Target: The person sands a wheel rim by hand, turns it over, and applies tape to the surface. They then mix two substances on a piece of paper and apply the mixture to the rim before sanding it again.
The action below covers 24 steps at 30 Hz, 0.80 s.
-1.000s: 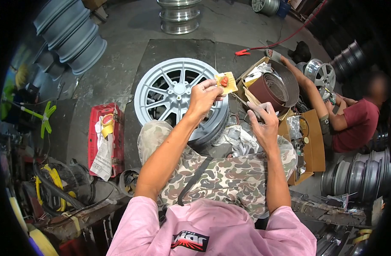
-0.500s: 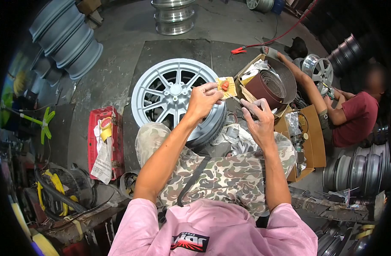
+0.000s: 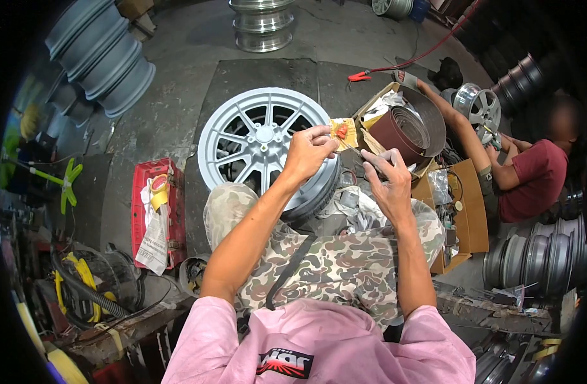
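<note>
My left hand (image 3: 310, 150) pinches the edge of a small yellow square sheet (image 3: 349, 142). On that sheet sits a dab of orange-red paste (image 3: 342, 130). A thin metal tool, perhaps a small spatula (image 3: 351, 148), is gripped in my right hand (image 3: 389, 178), its tip at the near edge of the sheet. Most of its handle is hidden by my fingers. Below and left of the sheet lies a grey multi-spoke car wheel (image 3: 207, 150), face up in front of my knees.
A roll of brown sandpaper (image 3: 396, 137) stands in a box at the right, near an open cardboard box (image 3: 474, 211). At the left is a red toolbox (image 3: 140, 211). Another person (image 3: 536, 169) handles a silver wheel (image 3: 488, 109). A red air hose (image 3: 421, 59) crosses the floor.
The sheet and its paste have shifted slightly right, along with my left hand. My right hand stays in nearly the same place, still holding the tool.
</note>
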Tool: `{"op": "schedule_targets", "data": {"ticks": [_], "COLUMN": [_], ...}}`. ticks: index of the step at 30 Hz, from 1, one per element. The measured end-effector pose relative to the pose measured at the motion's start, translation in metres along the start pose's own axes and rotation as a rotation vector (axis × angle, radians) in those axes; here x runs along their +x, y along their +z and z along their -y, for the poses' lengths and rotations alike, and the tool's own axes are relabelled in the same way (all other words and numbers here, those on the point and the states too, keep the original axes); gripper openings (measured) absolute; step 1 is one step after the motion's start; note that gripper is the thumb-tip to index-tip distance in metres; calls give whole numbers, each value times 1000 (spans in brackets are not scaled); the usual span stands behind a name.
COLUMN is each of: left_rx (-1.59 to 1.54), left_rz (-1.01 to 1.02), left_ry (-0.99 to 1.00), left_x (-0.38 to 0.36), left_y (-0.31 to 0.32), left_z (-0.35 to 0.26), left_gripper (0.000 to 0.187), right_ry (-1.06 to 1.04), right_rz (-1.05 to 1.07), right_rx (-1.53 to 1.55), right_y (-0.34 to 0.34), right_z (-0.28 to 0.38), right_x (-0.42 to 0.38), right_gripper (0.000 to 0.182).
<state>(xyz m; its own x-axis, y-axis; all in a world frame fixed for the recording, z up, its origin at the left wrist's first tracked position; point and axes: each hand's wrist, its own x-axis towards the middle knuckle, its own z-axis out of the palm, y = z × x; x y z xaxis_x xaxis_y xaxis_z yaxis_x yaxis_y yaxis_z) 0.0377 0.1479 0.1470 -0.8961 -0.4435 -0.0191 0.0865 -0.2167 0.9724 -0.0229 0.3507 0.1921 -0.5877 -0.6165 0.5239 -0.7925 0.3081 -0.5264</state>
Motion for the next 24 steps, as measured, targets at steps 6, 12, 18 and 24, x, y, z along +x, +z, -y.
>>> {"op": "schedule_targets", "data": {"ticks": [6,12,18,24], "left_rx": [0,82,104,92], "left_rz": [7,-80,-53,-31], "left_ry": [27,64,61,31], "left_x": [1,4,2,1], "left_y": [0,-5,-3,-4], "left_z": [3,1,-1,-4], "left_gripper": [41,34,34,37], "right_ry": [0,20,7,47], "right_rz": [25,-7,19,4], "right_rx": [-5,-38,-26,-22], "right_y": [-1,-7,-3,-5], "right_z": [-1,-3,-1,-3], "right_x": [-1,-2,-2,-2], "right_gripper": [28,27,29,28]}}
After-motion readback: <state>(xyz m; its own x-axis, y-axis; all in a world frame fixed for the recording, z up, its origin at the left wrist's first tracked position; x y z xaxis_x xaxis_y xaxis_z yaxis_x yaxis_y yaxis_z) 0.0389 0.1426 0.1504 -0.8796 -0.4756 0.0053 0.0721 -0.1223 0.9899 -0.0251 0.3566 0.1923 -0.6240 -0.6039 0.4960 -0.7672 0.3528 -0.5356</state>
